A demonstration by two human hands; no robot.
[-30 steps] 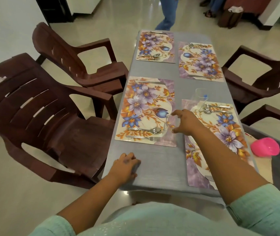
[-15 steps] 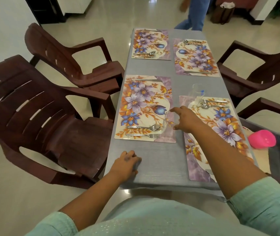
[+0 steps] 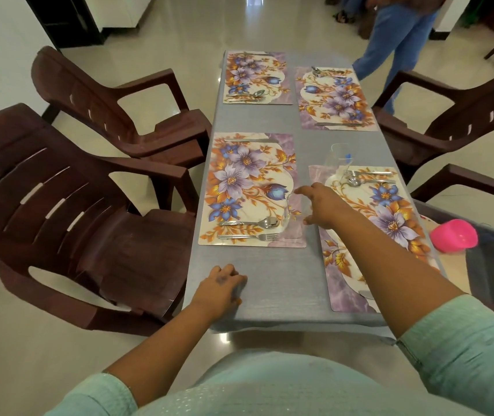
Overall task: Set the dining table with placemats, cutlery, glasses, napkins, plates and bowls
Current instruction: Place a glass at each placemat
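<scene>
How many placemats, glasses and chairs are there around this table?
Placemats: 4
Glasses: 2
Chairs: 4
Total: 10

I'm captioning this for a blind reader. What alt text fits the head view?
The right hand sets a clear glass on the near-left floral placemat beside its spoon. The left hand rests on the grey table.

Home dining rm: table [image 3: 284, 283] w/ floral placemats [image 3: 248, 187], brown plastic chairs [image 3: 68, 205], tiled floor.
</scene>
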